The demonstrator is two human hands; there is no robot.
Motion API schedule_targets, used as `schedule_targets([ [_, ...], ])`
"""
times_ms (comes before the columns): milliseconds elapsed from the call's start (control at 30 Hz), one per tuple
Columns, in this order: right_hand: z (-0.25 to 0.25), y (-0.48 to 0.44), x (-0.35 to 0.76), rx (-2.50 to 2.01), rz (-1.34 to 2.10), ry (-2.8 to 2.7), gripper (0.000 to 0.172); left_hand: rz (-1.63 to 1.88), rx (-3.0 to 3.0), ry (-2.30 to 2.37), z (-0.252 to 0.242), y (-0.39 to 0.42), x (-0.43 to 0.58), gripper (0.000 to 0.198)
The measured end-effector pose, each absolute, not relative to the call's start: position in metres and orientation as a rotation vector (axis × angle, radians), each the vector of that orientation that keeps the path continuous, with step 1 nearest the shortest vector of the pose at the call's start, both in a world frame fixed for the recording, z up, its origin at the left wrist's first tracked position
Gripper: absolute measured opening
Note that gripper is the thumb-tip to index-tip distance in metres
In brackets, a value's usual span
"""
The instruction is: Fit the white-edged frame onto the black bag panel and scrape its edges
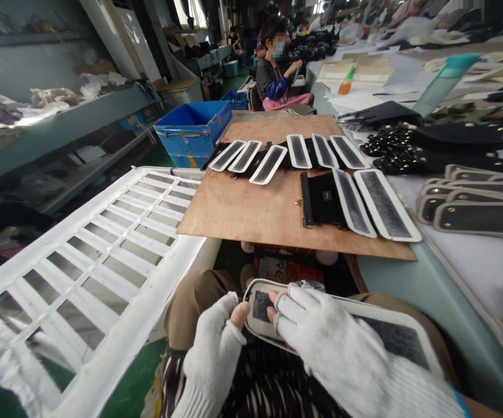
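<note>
A long rounded panel with a pale border and a dark grey strip lies across my lap. My left hand, in a white fingerless glove, grips the panel's left end, thumb on the rim and the other fingers hidden. In a matching glove, my right hand lies over the panel with its fingers stretched across the top, covering its middle. Ahead on a wooden board are several similar white-edged panels. A black fabric piece with a dark bar at its left end lies beside them.
A white cloth-wrapped rack stands at left. Beyond it is a blue crate. The right-hand table holds stacked dark panels, black pieces with metal studs and a teal-capped bottle. A masked person sits farther back.
</note>
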State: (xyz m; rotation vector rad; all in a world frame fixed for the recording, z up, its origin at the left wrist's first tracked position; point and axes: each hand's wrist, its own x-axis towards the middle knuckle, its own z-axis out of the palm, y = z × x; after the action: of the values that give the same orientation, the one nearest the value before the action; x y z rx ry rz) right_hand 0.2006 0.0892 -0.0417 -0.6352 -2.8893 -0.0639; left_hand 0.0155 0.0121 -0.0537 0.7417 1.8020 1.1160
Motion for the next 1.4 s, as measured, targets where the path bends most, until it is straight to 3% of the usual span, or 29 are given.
schedule_targets([
  [233, -0.062, 0.082, 0.198, -0.810, -0.062, -2.842, 0.015, 1.154, 0.644, 1.768, -0.061, 0.011, 0.020, 0.044],
  [500, -0.051, 0.084, 0.198, -0.744, -0.095, -2.797, 0.018, 1.205, 0.648, 1.739, -0.067, 0.015, 0.028, 0.023],
  [833, -0.044, 0.088, 0.200, -0.758, -0.002, -2.797, 0.010, 1.034, 0.766, 1.933, -0.051, 0.015, 0.024, 0.031],
  [1200, -0.041, 0.088, 0.197, -0.783, 0.075, -2.831, 0.022, 0.986, 0.762, 2.017, -0.055, 0.010, 0.025, 0.021],
  [1400, -0.048, 0.075, 0.181, -1.058, 0.077, -2.733, 0.028, 1.006, 0.779, 2.088, -0.066, 0.008, 0.018, 0.023],
])
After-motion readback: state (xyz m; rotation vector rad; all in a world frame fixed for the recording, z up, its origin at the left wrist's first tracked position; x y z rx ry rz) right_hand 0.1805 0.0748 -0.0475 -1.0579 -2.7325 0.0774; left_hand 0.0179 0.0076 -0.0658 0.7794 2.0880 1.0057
